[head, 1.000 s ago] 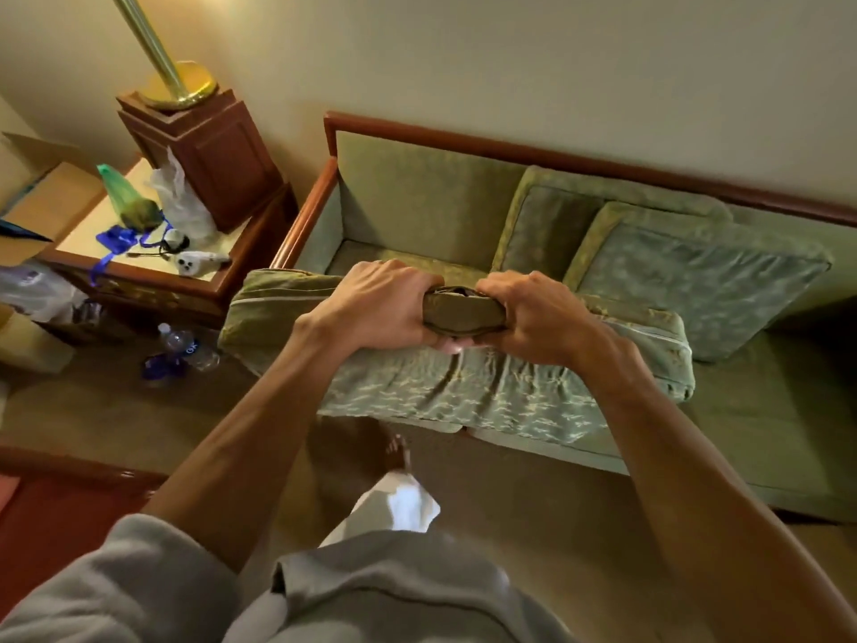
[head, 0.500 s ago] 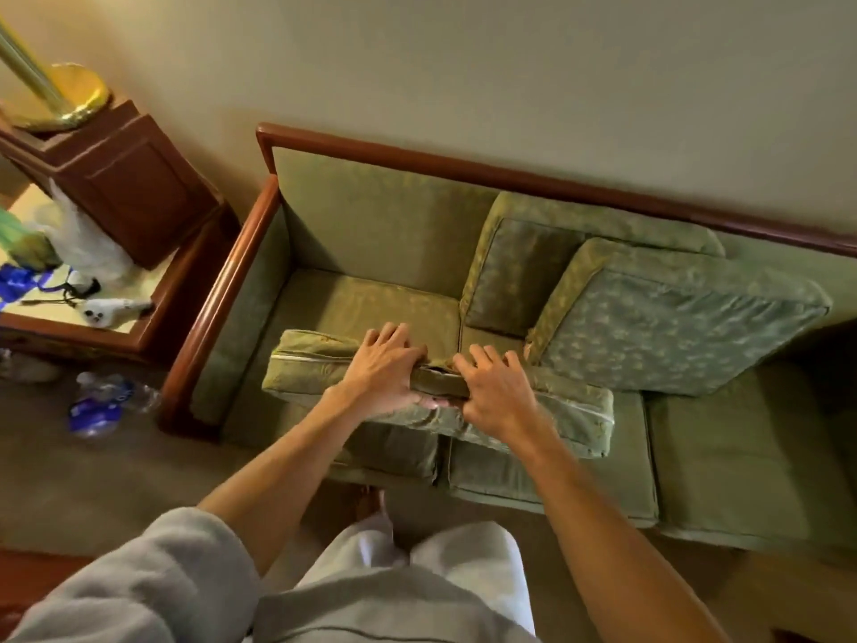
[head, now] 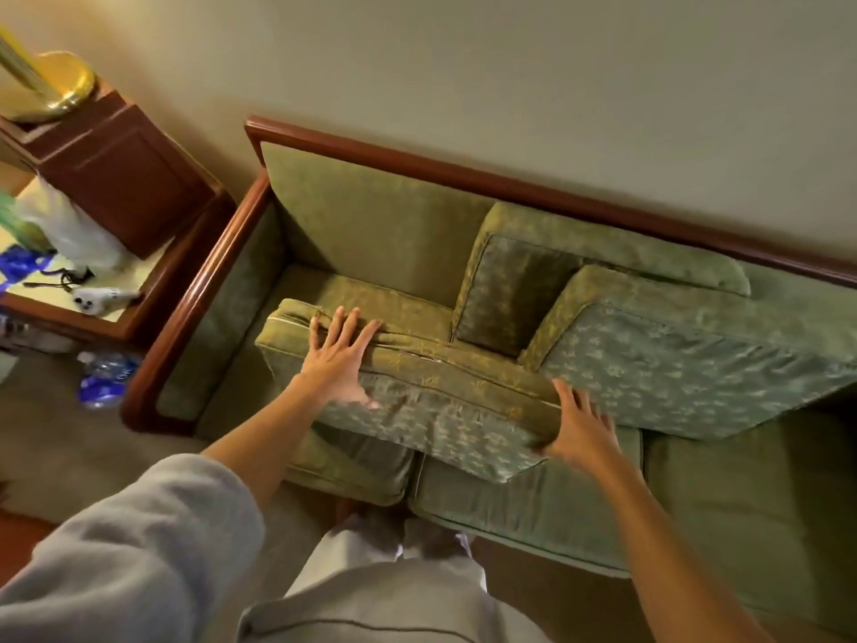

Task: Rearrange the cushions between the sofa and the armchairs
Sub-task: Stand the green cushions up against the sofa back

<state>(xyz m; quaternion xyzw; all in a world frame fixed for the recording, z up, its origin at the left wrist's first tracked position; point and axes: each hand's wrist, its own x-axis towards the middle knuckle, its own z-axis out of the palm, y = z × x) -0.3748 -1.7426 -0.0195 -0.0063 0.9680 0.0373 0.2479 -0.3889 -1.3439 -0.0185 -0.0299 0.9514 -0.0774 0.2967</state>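
Observation:
A green patterned cushion (head: 431, 401) lies tilted on the left seat of the green sofa (head: 371, 225), its near edge overhanging the seat front. My left hand (head: 341, 357) presses flat on the cushion's top left, fingers spread. My right hand (head: 577, 424) touches its right end with straight fingers. A second cushion (head: 672, 368) leans to the right, partly over a third cushion (head: 514, 290) that stands against the sofa back.
A wooden side table (head: 139, 313) stands left of the sofa with a dark wooden box (head: 125, 178), a brass lamp base (head: 55, 85), a plastic bag and small items. A water bottle (head: 104, 371) lies on the carpet. The wall runs behind the sofa.
The cushion went from held in the air by both hands to lying on the left sofa seat. Both hands released their grip and moved apart, now flat against it.

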